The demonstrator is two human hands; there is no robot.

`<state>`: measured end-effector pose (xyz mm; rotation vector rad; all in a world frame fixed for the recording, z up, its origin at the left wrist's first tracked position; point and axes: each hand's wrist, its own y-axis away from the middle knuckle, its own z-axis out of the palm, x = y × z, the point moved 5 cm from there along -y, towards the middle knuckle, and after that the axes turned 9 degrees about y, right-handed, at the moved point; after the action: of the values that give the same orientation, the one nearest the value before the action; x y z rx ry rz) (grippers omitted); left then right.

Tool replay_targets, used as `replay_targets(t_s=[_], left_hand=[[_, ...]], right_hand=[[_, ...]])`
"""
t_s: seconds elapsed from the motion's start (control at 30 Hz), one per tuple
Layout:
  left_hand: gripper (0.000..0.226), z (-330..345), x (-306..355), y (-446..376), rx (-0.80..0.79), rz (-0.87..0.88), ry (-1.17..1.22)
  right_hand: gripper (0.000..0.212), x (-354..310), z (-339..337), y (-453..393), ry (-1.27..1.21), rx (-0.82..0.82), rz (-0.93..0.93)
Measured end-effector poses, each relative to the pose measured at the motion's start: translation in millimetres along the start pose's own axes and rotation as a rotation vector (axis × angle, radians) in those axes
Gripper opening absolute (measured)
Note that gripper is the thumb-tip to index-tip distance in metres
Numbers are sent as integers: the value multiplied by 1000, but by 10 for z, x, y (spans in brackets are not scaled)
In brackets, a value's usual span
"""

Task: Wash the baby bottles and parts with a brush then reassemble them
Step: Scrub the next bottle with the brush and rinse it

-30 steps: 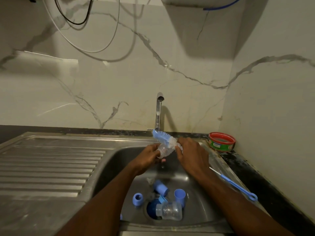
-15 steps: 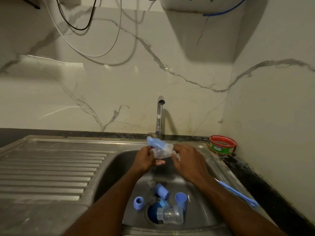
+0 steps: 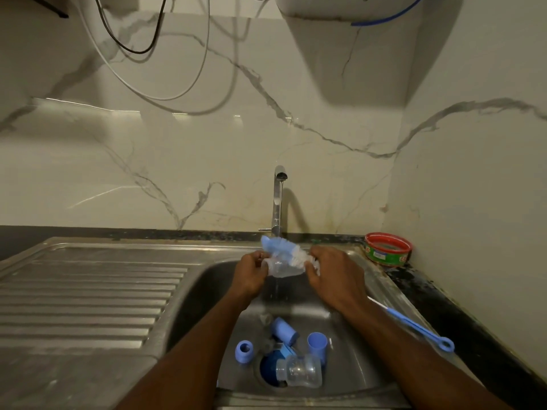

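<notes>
Steel sink, clear bottle, bristly, perhaps soapy brush

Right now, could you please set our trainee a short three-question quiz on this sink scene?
1. True or false: the left hand holds a clear bottle.
2. What does the right hand work against that bottle?
3. Where does the thin blue brush lie: A in the basin, B on the sink's right rim, C on the draining board?

Key: 1 true. 2 the blue and white bottle brush. 3 B.
</notes>
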<state>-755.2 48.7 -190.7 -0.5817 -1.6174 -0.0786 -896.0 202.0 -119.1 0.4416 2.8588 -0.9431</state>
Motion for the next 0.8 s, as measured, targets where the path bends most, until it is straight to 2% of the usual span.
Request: replay_targets(t_s=[0.1,0.17,0.27,0.33,0.43,0.5,0.57,0.63,0.7,0.8], left_hand=[[20,84,44,66,-95,-36,109],[32,100,36,68,-118,-30,153],[54,49,9,25,-96,6,94],[47,36,-55,-10,-98,-17,97],[32,49,-22,-13,-72,-36,98],[30,78,33,0,-68,-29,120],[30,95,23,10,-50,-62,173],[30,110,1,52,-39,-158,251],[23,140,17,104,-67,-219,326],[33,114,113,67,-50,-86,291]], right_hand=[[20,126,9,-48,48,12,110],[15,83,39,-19,39,-34,65],[8,-53,16,64,-31,-53,-71],[8,-65,-7,51,-35,-40,-93],[24,92,-1,-24,-1,7,66],[26,160,4,-49,36,29,121],[21,127,42,-30,-7,-13,81],[12,12,76,32,-41,-76,-47],[12,-56,59,63,-48,-72,-131],[26,61,-34,-23,13,38,25]])
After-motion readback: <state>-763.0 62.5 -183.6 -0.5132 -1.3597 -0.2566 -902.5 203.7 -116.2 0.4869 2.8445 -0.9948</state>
